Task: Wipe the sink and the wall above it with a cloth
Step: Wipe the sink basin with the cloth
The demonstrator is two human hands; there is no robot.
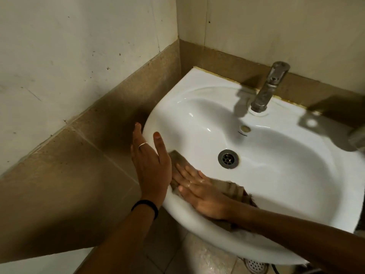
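Note:
A white ceramic sink (pixel 286 175) is fixed in a corner, with a metal drain (pixel 228 158) in its basin. A brown cloth (pixel 235 189) lies spread over the sink's near-left rim and inner slope. My right hand (pixel 201 191) presses flat on the cloth, fingers stretched and pointing left. My left hand (pixel 151 165) rests against the sink's left outer edge, fingers straight and apart, thumb on the rim, holding nothing. It wears a ring, and a black band sits on the wrist. The cream wall (pixel 276 26) rises above a brown tile band.
A metal tap (pixel 269 88) stands at the back of the sink, above an overflow hole (pixel 245 128). The left side wall (pixel 59 66) is close to the sink. A floor drain cover (pixel 254 265) shows below the basin. Part of a metal object (pixel 357 137) sits at the right edge.

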